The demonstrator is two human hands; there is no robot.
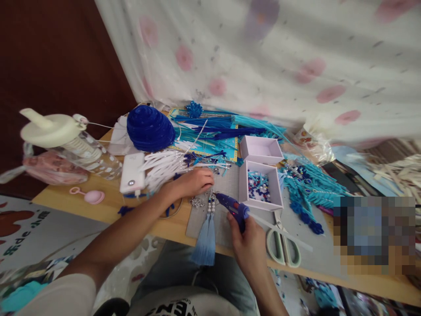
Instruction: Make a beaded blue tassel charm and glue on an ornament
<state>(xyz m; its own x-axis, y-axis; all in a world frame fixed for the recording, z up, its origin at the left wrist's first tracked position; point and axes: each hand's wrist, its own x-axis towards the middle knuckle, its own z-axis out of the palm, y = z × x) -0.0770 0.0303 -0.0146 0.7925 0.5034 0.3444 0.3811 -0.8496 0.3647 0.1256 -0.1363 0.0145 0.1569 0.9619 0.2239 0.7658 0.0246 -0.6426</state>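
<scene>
My right hand [248, 239] is closed around a blue glue gun [234, 207], whose nozzle points left at the beaded top of a light blue tassel [206, 239]. That tassel lies on a grey mat [226, 193] and hangs over the table's front edge. My left hand [194, 182] rests fingers curled on the mat just above the tassel's beads, pinching something small I cannot make out. A small silver ornament [196, 202] lies beside the beads.
An open lilac box [260, 185] holds beads, with its lid [261, 150] behind it. Pale green scissors [283, 243] lie right of my right hand. A white power bank [132, 173], dark blue velvet coil [149, 128], bottle [72, 142] and blue ornaments [305, 186] crowd the table.
</scene>
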